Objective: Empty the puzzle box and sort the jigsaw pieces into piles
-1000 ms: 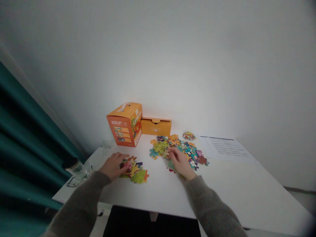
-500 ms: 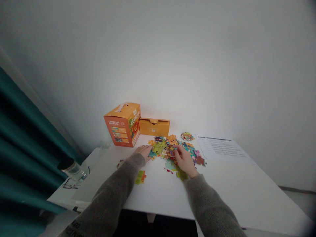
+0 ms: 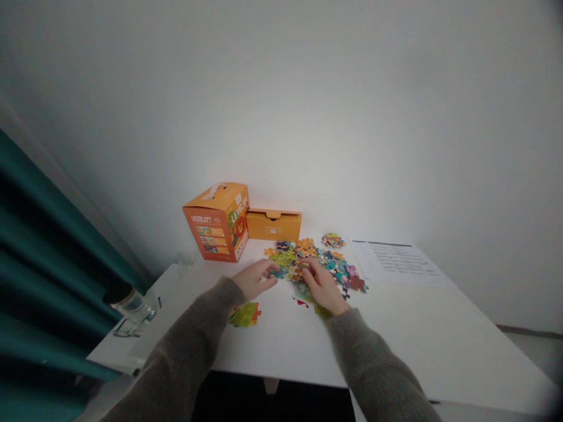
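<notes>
A heap of colourful jigsaw puzzle pieces (image 3: 285,257) lies spread on the white table. My left hand (image 3: 254,280) is at the heap's near left edge, thumb and fingers apart, with nothing visible between them. Over the middle of the heap, my right hand (image 3: 325,288) has bent fingers touching or just above the pieces, with a gap between thumb and forefinger. Its palm hides some pieces. Joined green and orange puzzle pieces (image 3: 247,315) lie near my left wrist, partly behind the sleeve. Green pieces (image 3: 323,310) show below my right hand.
An orange puzzle box (image 3: 211,225) stands at the back left beside a low orange carton (image 3: 273,225). A small separate pile of pieces (image 3: 333,240) lies by the wall. Printed paper (image 3: 400,264) is at the right. A glass jar (image 3: 132,302) and eyeglasses (image 3: 126,328) are at the left.
My left hand has drawn back slightly toward me, its thumb and fingers now spread apart. The right hand has shifted a little left over the heap. More of the joined green pieces shows.
</notes>
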The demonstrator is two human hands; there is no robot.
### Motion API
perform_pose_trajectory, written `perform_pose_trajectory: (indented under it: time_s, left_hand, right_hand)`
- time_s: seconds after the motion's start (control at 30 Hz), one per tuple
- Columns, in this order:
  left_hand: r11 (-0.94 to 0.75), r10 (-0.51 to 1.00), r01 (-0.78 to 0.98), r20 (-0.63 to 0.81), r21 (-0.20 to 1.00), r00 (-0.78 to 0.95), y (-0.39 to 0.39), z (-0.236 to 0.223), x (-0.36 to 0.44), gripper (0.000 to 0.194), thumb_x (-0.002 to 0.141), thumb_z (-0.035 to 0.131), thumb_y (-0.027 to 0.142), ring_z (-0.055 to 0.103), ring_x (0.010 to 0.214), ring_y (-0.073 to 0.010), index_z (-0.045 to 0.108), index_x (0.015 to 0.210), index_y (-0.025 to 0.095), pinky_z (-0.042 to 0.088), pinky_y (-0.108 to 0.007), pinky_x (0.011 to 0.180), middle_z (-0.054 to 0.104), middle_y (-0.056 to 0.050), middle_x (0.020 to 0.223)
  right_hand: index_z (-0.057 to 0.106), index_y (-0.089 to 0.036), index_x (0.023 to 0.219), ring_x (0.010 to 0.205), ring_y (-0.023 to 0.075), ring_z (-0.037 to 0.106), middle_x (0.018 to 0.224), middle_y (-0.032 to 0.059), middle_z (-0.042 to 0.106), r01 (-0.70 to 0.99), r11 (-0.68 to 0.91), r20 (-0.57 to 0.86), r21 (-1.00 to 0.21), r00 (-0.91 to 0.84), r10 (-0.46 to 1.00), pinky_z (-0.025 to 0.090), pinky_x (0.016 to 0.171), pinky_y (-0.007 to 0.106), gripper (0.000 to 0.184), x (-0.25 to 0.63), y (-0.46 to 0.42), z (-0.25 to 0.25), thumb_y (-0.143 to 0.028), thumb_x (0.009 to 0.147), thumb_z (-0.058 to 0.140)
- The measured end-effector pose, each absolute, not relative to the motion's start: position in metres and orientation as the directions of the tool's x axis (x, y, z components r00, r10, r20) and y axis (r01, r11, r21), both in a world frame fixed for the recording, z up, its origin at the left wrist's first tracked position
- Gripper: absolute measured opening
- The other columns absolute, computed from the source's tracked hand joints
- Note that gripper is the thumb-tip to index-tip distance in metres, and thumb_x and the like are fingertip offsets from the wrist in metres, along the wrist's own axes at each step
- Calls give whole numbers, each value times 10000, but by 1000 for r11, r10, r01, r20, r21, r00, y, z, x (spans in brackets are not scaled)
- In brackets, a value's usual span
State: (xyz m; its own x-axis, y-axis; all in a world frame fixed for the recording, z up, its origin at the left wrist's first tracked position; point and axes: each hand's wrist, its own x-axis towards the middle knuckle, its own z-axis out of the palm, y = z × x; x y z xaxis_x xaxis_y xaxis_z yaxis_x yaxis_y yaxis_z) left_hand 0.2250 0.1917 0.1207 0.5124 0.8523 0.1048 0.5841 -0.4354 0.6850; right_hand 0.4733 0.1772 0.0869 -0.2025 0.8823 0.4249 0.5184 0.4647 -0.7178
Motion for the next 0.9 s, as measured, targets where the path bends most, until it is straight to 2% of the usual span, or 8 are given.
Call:
perform_pose_trajectory:
  time_s: [0.07,0.1,0.2,0.27,0.43,0.5,0.7,0.9]
  left_hand:
    - [-235,807,311,7,921,590,190,109,244,303,870,562,434,658,865,-181,546,1061,199,527,-329,766,649,-50,976]
    - [-108,787,179,-26,978,617,190,102,254,347,860,570,493,670,804,-174,525,1037,199,534,-324,723,648,-39,924]
    - [152,794,-123,-47,981,606,191,83,280,467,799,603,616,682,634,-180,462,949,196,536,-324,622,620,1,741]
    - [169,840,-213,-28,962,541,192,76,290,489,780,616,639,664,541,-176,452,892,192,519,-300,547,596,19,666]
    - [-159,955,-174,196,972,224,196,76,295,458,780,648,602,514,393,-75,521,750,163,394,-198,407,541,50,579]
    - [-209,958,-162,235,964,164,196,79,293,448,789,644,589,493,390,-69,530,722,161,379,-192,396,527,54,552]
    - [-113,976,-223,150,968,158,196,78,291,466,752,657,608,536,376,-97,494,719,173,426,-216,408,579,43,535]
    - [57,912,-61,-27,996,410,192,66,300,471,767,615,619,523,347,-107,534,776,156,403,-211,383,627,-9,496]
  right_hand:
    - [552,-208,1188,746,176,563,834,17,626,442,510,437,-738,-262,860,423,710,289,303,468,174,87,-372,992,388]
    - [570,-207,1125,751,172,557,832,17,620,417,520,439,-746,-279,854,418,706,284,285,466,174,86,-379,996,384]
    - [547,-205,813,659,150,492,707,-9,540,389,479,410,-787,-251,877,369,621,263,320,462,176,80,-428,993,404]
    - [478,-211,719,607,138,440,642,-29,468,351,421,377,-837,-189,907,336,575,257,364,462,179,76,-465,976,440]
    - [464,-217,680,565,133,420,598,-35,449,170,297,268,-940,-175,947,338,558,259,429,462,179,75,-523,976,413]
    - [465,-215,663,568,132,427,590,-30,466,133,286,257,-949,-201,945,347,575,261,453,461,175,79,-529,982,393]
    - [478,-212,691,553,118,418,598,-41,489,112,301,263,-947,-271,926,338,558,246,390,462,172,85,-518,930,521]
    - [516,-219,752,464,117,376,525,-63,440,123,237,235,-964,-30,972,284,459,236,384,471,188,69,-557,931,479]
